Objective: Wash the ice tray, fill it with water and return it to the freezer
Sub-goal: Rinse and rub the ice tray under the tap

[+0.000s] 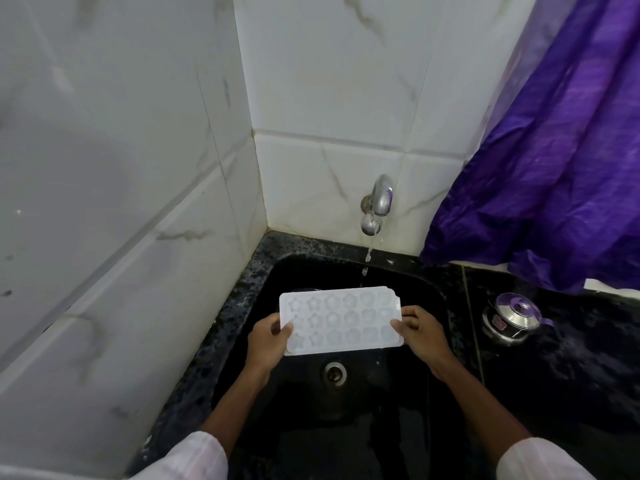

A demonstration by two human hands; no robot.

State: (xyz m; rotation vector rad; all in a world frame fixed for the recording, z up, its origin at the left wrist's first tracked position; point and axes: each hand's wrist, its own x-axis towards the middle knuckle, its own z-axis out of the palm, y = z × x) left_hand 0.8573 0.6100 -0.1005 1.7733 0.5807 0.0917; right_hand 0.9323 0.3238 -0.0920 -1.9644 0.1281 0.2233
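1. Head view, looking down into a black sink [381, 410] set in the corner of a dark speckled counter [571, 375], with white marbled wall tiles [104, 168] on the left and at the back
2. A white ice tray [341, 320] is held over the middle of the sink, above the round metal drain [335, 373], touching neither. It lies lengthwise from left to right with its hollows facing up. The hollows are in three rows: star shapes toward the left end, rounder shapes toward the right
3. The left hand [268, 344] grips the tray's left end. The thumb lies on top near the front corner, and the fingers are curled under the tray, mostly hidden
4. The right hand [420, 334] grips the tray's right end. The thumb presses on the top edge, and the fingers are curled around the end behind it
5. A chrome tap [379, 202] comes out of the back wall above the sink's back edge. A thin, broken stream of water [368, 254] falls from it toward the tray's far edge. It is not clear whether the water lands on the tray
6. A steel pot [512, 318] with a lid stands on the counter just beside the sink's right edge
7. A purple curtain [554, 168] hangs at the right, its hem reaching the counter's back edge
8. Pale sleeves [194, 459] cover both forearms at the bottom of the view
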